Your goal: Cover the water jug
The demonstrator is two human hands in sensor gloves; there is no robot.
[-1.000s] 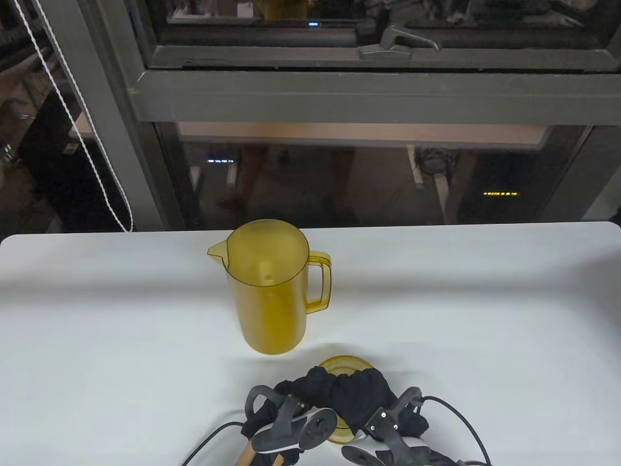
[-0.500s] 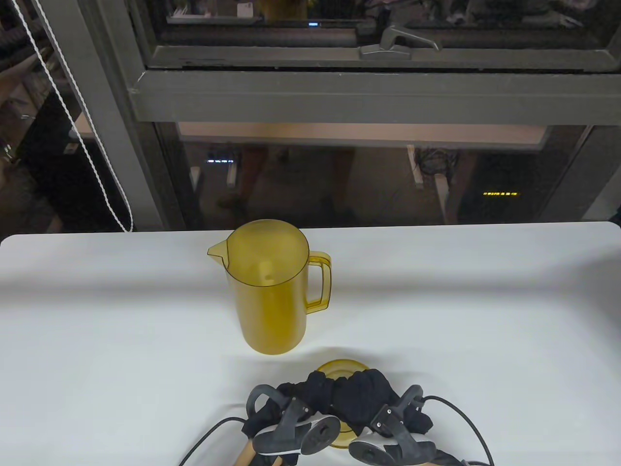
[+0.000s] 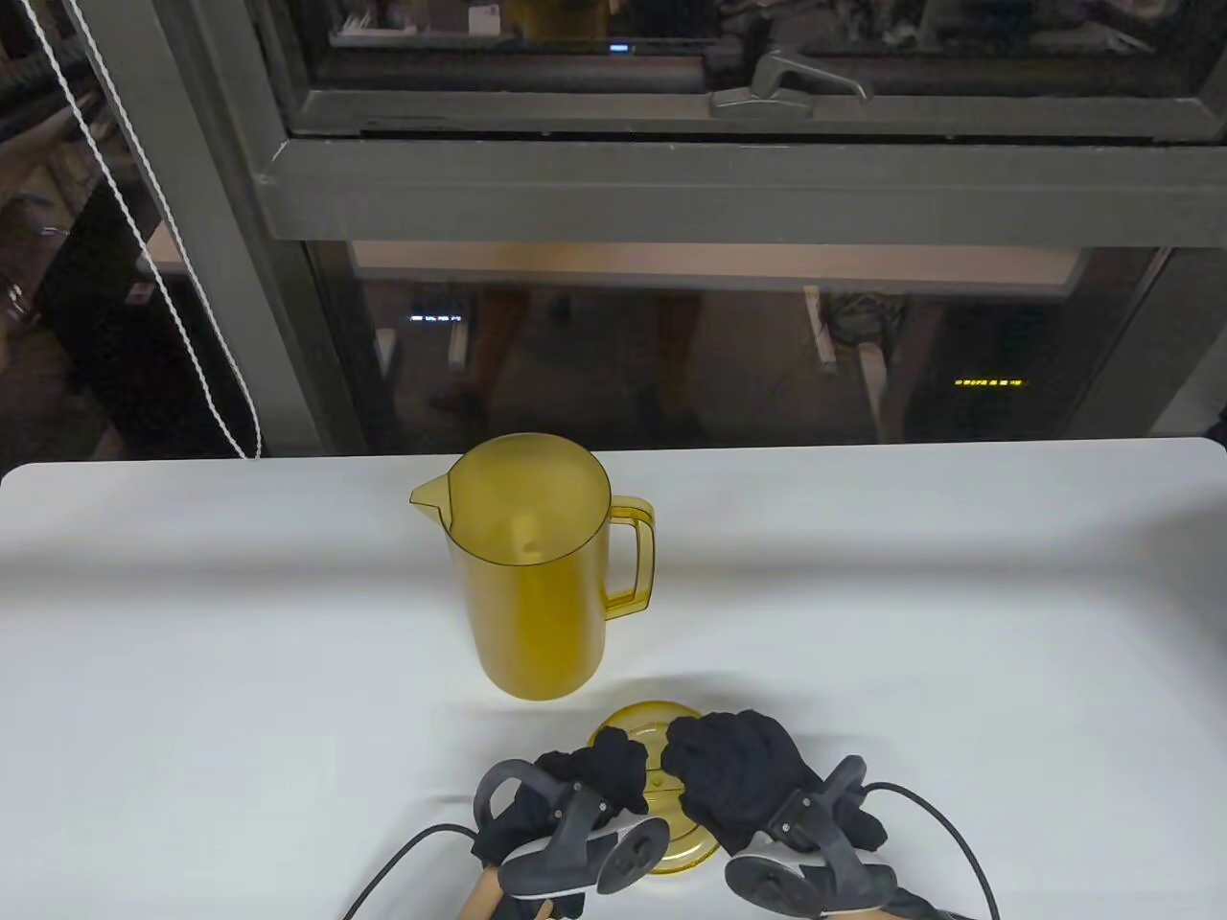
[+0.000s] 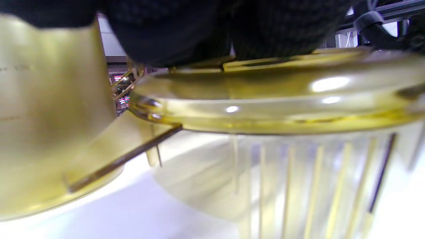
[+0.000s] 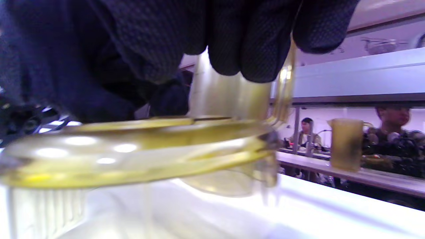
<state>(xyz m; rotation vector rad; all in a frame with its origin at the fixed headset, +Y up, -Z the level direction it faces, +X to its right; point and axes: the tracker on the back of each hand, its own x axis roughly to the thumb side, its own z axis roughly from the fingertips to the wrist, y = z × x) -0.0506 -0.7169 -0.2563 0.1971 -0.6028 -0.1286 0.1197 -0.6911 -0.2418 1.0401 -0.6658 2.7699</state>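
Note:
The translucent yellow water jug stands open-topped at the table's middle, spout to the left, handle to the right. Its round yellow lid lies near the front edge, just in front of the jug. My left hand curls over the lid's left side and my right hand over its right side. In the left wrist view gloved fingers lie on the lid, with the jug close behind. In the right wrist view fingers curl over the lid. The lid's ribbed skirt shows underneath.
The white table runs wide on both sides of the jug. A dark window frame rises behind its far edge, and a white cord hangs at the back left. Glove cables trail off the front edge.
The two hands, bunched together over the lid before, have drawn apart. The right hand shifted right, and the lid's yellow middle now shows between them. The jug has not moved.

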